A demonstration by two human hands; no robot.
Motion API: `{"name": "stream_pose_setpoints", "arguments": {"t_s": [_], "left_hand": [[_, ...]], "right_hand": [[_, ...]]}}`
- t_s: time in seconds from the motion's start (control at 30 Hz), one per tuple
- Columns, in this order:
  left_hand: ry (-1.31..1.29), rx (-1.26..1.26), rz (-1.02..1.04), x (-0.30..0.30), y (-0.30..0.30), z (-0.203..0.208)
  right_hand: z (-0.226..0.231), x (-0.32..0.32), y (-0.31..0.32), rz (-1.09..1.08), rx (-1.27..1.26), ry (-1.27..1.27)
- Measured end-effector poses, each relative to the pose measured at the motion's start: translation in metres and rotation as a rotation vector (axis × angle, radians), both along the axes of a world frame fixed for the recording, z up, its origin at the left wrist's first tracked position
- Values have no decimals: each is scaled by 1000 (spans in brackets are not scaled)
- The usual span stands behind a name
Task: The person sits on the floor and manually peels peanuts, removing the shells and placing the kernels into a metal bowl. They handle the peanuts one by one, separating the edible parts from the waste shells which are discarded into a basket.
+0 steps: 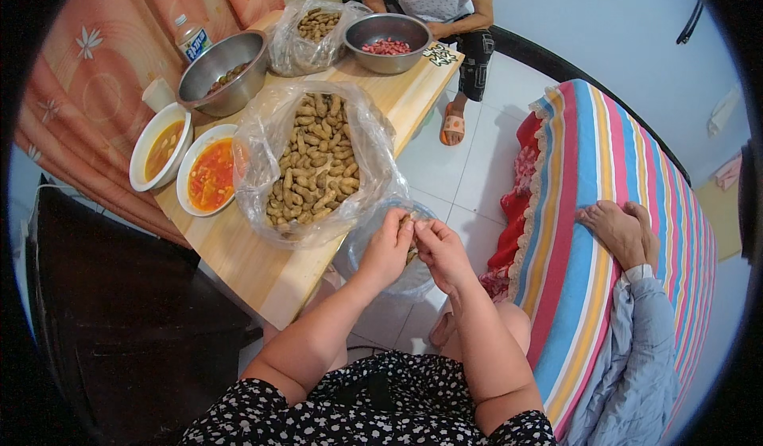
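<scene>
My left hand (386,249) and my right hand (442,249) meet in front of me, past the table's edge. Both are closed, fingertips pinched together on a peanut (410,223) that they mostly hide. Below them is a bin lined with a clear plastic bag (405,281); its contents are hard to make out. Just beyond my left hand, a large open plastic bag (262,124) full of unshelled peanuts (318,160) lies on the wooden table (274,287).
White bowls of red food (210,177) and orange soup (164,150) stand left, near a metal bowl (245,53). Farther back are another peanut bag (296,53) and a metal bowl (389,61) with red kernels, before a seated person (433,1). Another person's feet (616,227) rest on a striped bed (588,152).
</scene>
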State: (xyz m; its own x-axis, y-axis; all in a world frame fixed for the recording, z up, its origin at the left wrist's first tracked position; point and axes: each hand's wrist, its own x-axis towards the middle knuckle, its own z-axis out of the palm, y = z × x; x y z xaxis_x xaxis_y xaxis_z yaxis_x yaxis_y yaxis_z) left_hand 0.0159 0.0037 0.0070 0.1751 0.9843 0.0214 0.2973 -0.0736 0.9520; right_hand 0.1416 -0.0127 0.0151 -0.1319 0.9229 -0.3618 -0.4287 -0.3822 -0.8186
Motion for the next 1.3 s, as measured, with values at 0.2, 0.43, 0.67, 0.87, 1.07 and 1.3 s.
{"name": "stream_pose_setpoints", "arguments": {"t_s": [0.2, 0.43, 0.67, 0.87, 1.07, 1.3], "left_hand": [[62, -32, 17, -2, -1, 6], [403, 124, -55, -2, -4, 13], [117, -99, 21, -2, -2, 17], [70, -16, 90, -7, 5, 10], [-194, -150, -20, -8, 13, -16], [-617, -552, -35, -8, 8, 10]], "right_hand": [[1, -2, 1, 47, 42, -126], [-18, 2, 3, 35, -80, 160], [-16, -12, -1, 23, -179, 343], [-14, 1, 2, -37, -169, 312], [-28, 4, 4, -123, -212, 366], [-14, -4, 4, -39, -166, 362]]}}
